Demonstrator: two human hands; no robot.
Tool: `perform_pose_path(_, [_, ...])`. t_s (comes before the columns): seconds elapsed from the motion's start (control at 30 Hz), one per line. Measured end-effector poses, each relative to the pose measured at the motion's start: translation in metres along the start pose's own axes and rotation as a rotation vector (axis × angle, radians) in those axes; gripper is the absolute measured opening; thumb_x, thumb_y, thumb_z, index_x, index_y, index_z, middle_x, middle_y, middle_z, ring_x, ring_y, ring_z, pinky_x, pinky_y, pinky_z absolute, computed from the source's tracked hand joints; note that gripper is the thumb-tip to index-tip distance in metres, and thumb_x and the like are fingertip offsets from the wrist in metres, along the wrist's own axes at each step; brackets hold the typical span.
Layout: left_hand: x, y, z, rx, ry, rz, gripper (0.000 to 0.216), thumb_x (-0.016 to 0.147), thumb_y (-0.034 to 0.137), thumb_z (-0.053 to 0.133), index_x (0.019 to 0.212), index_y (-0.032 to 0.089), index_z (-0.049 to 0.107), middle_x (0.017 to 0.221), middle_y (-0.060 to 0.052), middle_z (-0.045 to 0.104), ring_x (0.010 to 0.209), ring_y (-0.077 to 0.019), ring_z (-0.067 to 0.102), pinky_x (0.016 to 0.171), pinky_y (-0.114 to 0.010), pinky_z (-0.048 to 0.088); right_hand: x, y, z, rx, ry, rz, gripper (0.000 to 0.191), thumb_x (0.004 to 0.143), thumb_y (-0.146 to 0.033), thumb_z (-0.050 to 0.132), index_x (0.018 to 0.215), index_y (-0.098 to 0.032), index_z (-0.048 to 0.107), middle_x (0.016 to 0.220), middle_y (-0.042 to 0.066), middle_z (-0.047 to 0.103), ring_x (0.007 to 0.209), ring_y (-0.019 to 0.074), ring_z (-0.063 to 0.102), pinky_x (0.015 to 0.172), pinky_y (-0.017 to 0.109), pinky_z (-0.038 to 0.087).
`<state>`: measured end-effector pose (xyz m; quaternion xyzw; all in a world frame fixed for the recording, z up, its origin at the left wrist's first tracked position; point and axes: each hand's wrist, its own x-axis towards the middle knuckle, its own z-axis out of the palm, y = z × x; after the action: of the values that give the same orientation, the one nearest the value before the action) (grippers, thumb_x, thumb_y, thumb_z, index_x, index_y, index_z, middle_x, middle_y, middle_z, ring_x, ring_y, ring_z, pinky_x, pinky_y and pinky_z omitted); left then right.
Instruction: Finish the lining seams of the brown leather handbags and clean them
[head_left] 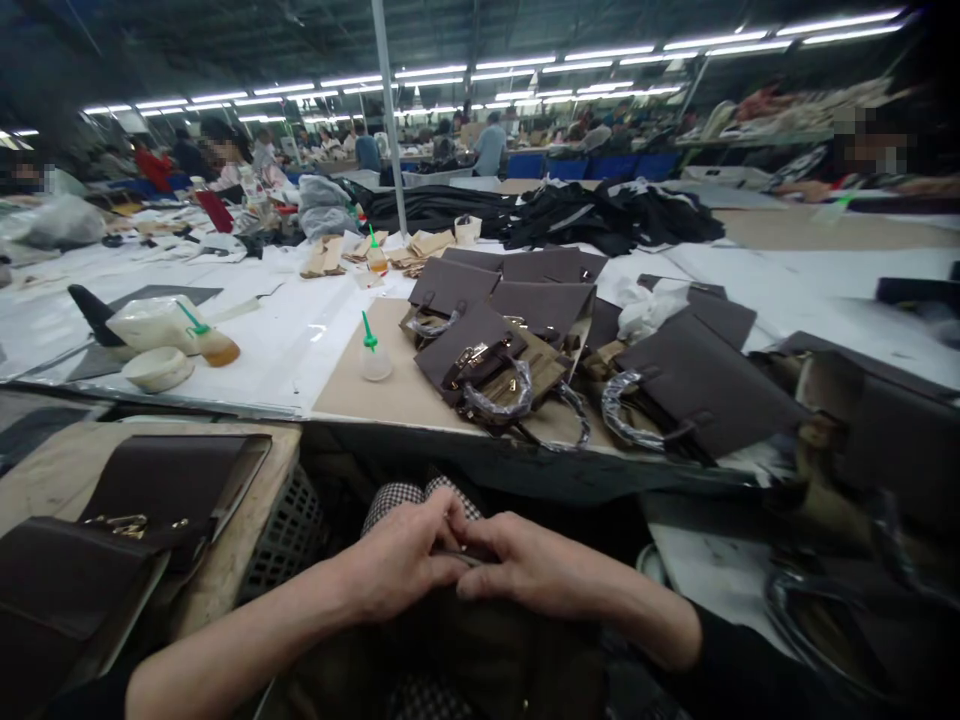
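Observation:
On my lap lies a dark handbag [517,650], mostly in shadow. My left hand [401,555] is closed on its upper edge, thumb and fingers pinching it. From the other side my right hand [525,565] grips the same edge, the two thumbs nearly meeting. The fingertips partly hide what they press. Ahead on the table [285,375] is a pile of dark brown handbags [487,340] with plastic-wrapped handles. Beside it stands a clear squeeze bottle [375,362] with a green nozzle.
Two brown bag bodies [161,480] with gold hardware lie on a wooden board at left, above a plastic crate [285,525]. An amber glue bottle [214,345] leans by a round white dish [157,370]. More bags [885,430] crowd the right. Co-workers sit farther back.

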<state>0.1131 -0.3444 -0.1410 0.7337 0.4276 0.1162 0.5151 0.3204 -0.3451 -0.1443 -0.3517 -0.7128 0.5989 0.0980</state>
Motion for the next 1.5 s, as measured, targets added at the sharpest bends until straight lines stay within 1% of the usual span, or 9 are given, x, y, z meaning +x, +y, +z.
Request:
perform_pose_path(0.1, [-0.014,-0.002,-0.014,0.015,-0.018,-0.038,0.034,0.075,0.021,0.077,0.104,0.023,0.058,0.094,0.004,0.073,0.088,-0.0177,0.066,0.073,-0.023,0.044,0.011,-0.002,0.004,-0.052,-0.006,-0.029,0.015,0.083,-0.022,0.065,0.095,-0.016,0.072,0.081,-0.004,0.063,0.076,0.0154,0.056,0.064,0.022,0.04])
perform_pose_path(0.2, [-0.033,-0.007,-0.03,0.109,0.001,-0.115,0.036,0.074,0.024,0.078,0.107,0.025,0.066,0.099,0.004,0.072,0.09,-0.019,0.064,0.075,-0.024,0.044,0.007,0.001,0.001,-0.071,-0.011,0.002,0.013,0.082,-0.017,0.061,0.09,-0.016,0.072,0.075,-0.004,0.063,0.071,0.014,0.055,0.06,0.021,0.039])
perform_pose_path(0.33, [-0.047,-0.015,-0.036,0.058,-0.005,-0.17,0.019,0.088,0.032,0.064,0.103,0.024,0.072,0.094,0.004,0.073,0.088,-0.018,0.065,0.074,-0.023,0.044,0.003,0.001,-0.004,-0.007,-0.042,-0.021,0.025,0.085,-0.017,0.057,0.105,-0.02,0.072,0.092,-0.001,0.071,0.085,0.0185,0.062,0.073,0.023,0.046])
perform_pose_path(0.53, [-0.045,-0.017,-0.031,0.158,0.022,-0.116,0.024,0.093,0.037,0.06,0.111,0.027,0.072,0.093,0.003,0.074,0.085,-0.0171,0.066,0.076,-0.023,0.043,0.018,-0.006,-0.011,-0.074,-0.087,-0.085,0.057,0.078,-0.008,0.055,0.131,-0.029,0.062,0.118,-0.001,0.072,0.106,0.0211,0.064,0.092,0.029,0.046])
perform_pose_path(0.8, [-0.047,-0.023,-0.03,0.216,0.057,-0.118,0.019,0.093,0.039,0.061,0.096,0.026,0.074,0.074,0.005,0.065,0.069,-0.013,0.057,0.063,-0.021,0.037,0.041,0.004,-0.004,-0.055,-0.07,-0.038,0.023,0.089,-0.03,0.062,0.102,-0.02,0.077,0.088,-0.002,0.074,0.077,0.0174,0.062,0.066,0.023,0.045])
perform_pose_path(1.07, [-0.048,-0.034,-0.028,0.147,0.081,-0.155,0.015,0.087,0.035,0.067,0.092,0.024,0.076,0.069,0.006,0.062,0.066,-0.0125,0.054,0.061,-0.021,0.035,0.043,0.005,-0.001,-0.148,-0.043,-0.108,0.021,0.091,-0.027,0.06,0.099,-0.019,0.078,0.071,-0.003,0.065,0.064,0.0125,0.052,0.057,0.021,0.038])
perform_pose_path(1.23, [-0.051,-0.035,-0.03,0.028,0.064,-0.183,0.017,0.079,0.029,0.073,0.094,0.021,0.074,0.078,0.005,0.068,0.074,-0.0145,0.059,0.066,-0.02,0.039,0.043,0.004,0.0,-0.149,-0.032,-0.115,0.021,0.091,-0.025,0.059,0.1,-0.02,0.077,0.075,-0.001,0.069,0.066,0.0131,0.055,0.058,0.021,0.039])
perform_pose_path(1.37, [-0.055,-0.031,-0.033,-0.019,0.044,-0.175,0.021,0.085,0.032,0.068,0.103,0.021,0.073,0.088,0.003,0.072,0.08,-0.0159,0.061,0.071,-0.021,0.042,0.042,0.004,0.0,-0.15,-0.031,-0.124,0.021,0.091,-0.026,0.059,0.098,-0.02,0.078,0.073,-0.002,0.068,0.065,0.013,0.055,0.058,0.02,0.039])
perform_pose_path(1.5, [-0.057,-0.029,-0.034,0.068,0.031,-0.147,0.022,0.093,0.036,0.058,0.101,0.022,0.074,0.082,0.004,0.068,0.075,-0.0141,0.058,0.068,-0.021,0.04,0.043,0.004,0.0,-0.143,-0.031,-0.153,0.02,0.091,-0.025,0.059,0.096,-0.019,0.078,0.073,-0.002,0.068,0.066,0.013,0.055,0.058,0.02,0.04])
